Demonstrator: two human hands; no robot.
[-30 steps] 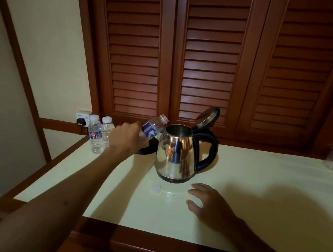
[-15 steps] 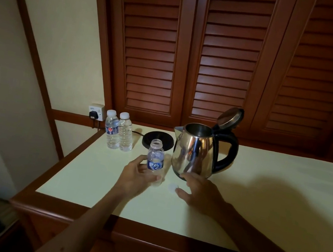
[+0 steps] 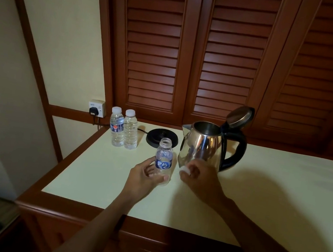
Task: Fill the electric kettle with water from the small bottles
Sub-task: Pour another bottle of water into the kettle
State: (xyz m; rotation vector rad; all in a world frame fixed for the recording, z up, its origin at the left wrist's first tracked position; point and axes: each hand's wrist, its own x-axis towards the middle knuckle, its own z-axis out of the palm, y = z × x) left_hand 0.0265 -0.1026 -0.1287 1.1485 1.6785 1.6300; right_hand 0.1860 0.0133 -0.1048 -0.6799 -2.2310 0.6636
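Nearest, the left hand (image 3: 142,178) is wrapping its grip around the lower part of an uncapped bottle (image 3: 163,161), which is standing upright on the pale tabletop (image 3: 94,171) and looking empty. Just beside it, the right hand (image 3: 200,179) is pinching a white cap (image 3: 185,169) between thumb and fingertips, hovering close in front of the kettle (image 3: 203,145). That steel kettle is sitting directly on the tabletop with its lid (image 3: 240,115) tipped up and back, its black handle pointing right. Behind the open bottle, the black base (image 3: 162,138) is lying apart from the kettle, to its left. Farther left, two capped bottles (image 3: 123,127) are standing side by side, touching, full of water. Beyond them a black plug is sitting in the wall socket (image 3: 97,108). Louvred wooden doors (image 3: 194,50) are filling the background.
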